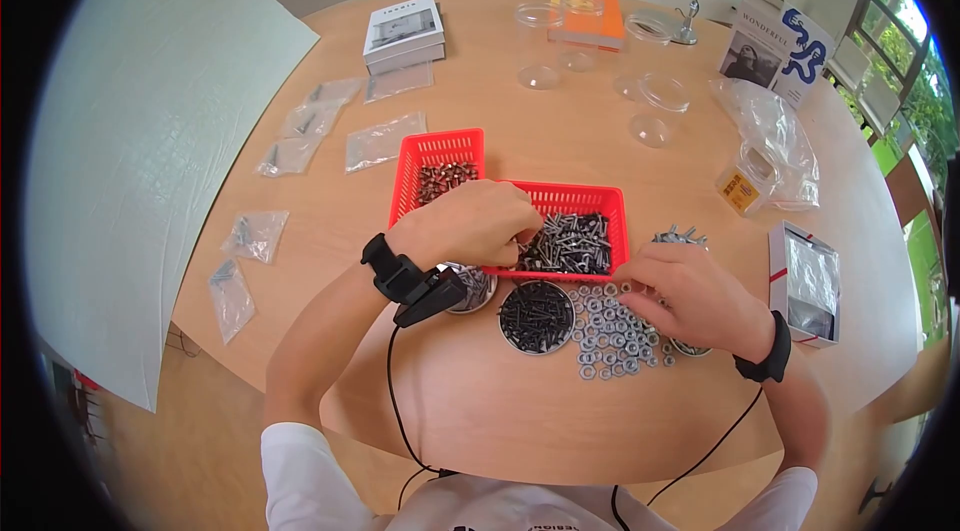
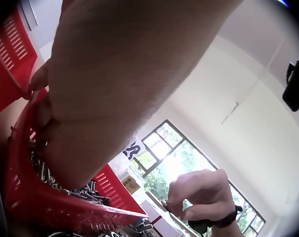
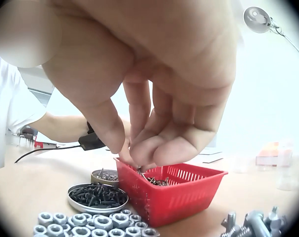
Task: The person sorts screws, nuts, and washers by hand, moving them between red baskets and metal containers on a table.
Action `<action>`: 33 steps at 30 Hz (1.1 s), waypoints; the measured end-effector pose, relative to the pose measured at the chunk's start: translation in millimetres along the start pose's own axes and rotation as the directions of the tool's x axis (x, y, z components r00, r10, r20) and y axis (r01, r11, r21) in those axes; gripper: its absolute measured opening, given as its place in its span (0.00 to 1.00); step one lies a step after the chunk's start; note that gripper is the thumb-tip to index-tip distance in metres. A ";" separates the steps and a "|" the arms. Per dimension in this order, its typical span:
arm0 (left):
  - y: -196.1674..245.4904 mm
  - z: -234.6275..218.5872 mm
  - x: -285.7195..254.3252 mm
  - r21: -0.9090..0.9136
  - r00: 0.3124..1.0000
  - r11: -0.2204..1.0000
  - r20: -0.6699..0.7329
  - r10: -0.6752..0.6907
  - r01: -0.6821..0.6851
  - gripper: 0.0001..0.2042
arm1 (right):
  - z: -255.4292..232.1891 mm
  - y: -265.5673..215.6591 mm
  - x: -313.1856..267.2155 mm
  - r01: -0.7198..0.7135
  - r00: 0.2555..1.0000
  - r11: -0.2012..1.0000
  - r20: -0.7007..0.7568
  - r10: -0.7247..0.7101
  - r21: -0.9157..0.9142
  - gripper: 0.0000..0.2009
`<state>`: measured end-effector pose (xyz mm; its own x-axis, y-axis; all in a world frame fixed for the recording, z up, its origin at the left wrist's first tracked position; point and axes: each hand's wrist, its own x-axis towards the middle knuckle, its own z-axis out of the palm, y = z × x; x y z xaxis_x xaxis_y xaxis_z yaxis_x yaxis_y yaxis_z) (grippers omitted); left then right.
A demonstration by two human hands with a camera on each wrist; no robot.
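Observation:
My left hand reaches down into the near red basket, at its left end, among silver screws. Its fingertips are hidden by the hand and basket wall, so I cannot tell whether they grip a screw. In the left wrist view, some fingers lie along the basket's rim. My right hand hovers over loose hex nuts, its fingers loosely bent. The right wrist view shows the thumb apart from the fingertips, with nothing visible between them.
Black screws fill a round tin; beside it stands another tin. Bolts rise behind the right hand. A second red basket holds copper-coloured pieces. Plastic bags, clear jars, books and an open box surround them.

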<state>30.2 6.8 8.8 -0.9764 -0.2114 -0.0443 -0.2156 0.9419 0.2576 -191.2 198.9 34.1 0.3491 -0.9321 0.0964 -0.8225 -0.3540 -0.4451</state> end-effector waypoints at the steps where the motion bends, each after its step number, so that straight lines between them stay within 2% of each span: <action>1: 1.7 -6.3 -1.4 -0.031 0.999 0.998 -0.008 -0.049 0.049 0.05 | -0.3 0.0 6.8 0.010 1.000 1.000 -0.002 -0.010 0.002 0.08; 4: 4.8 -20.4 -4.8 -0.074 0.993 0.991 -0.040 -0.114 0.111 0.05 | 8.0 7.7 30.9 0.065 0.997 0.997 -0.031 -0.066 -0.034 0.07; 7: 0.6 -20.5 -7.3 -0.098 0.987 0.994 -0.151 -0.057 0.043 0.07 | 13.0 9.3 54.9 0.079 0.996 0.996 -0.048 -0.081 -0.044 0.08; 10: 0.5 -21.2 -5.7 -0.112 0.984 0.993 -0.170 -0.051 0.032 0.07 | 20.6 16.1 75.0 0.107 0.994 0.994 -0.027 -0.107 -0.015 0.07; 13: 0.6 -25.6 -6.4 -0.147 0.967 0.988 -0.240 -0.083 0.049 0.06 | 29.5 22.5 90.3 0.109 0.992 0.994 0.061 -0.111 0.029 0.07; 16: 2.9 -41.7 -8.3 -0.189 0.927 0.977 -0.340 -0.157 0.096 0.05 | 34.0 22.2 108.1 0.180 0.968 0.983 0.169 -0.185 0.046 0.07; 19: -1.3 -51.0 -10.7 -0.123 0.879 0.991 -0.466 -0.100 0.047 0.05 | 39.9 20.1 123.3 0.215 0.952 0.975 0.210 -0.221 0.052 0.07; 27: -7.0 -56.2 -18.9 -0.149 0.844 0.985 -0.514 -0.154 0.089 0.05 | 68.5 27.2 145.9 0.190 0.973 0.979 0.148 -0.177 -0.077 0.09; 33: -7.7 -52.6 -18.3 -0.144 0.866 0.987 -0.483 -0.129 0.067 0.05 | 80.2 31.5 152.3 0.193 0.981 0.978 0.044 -0.190 -0.074 0.10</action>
<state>50.5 -10.2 58.4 -0.8115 -0.4311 0.3944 -0.2769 0.8782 0.3901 -127.9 51.9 -36.7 0.5184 -0.8437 0.1394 -0.7707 -0.5316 -0.3514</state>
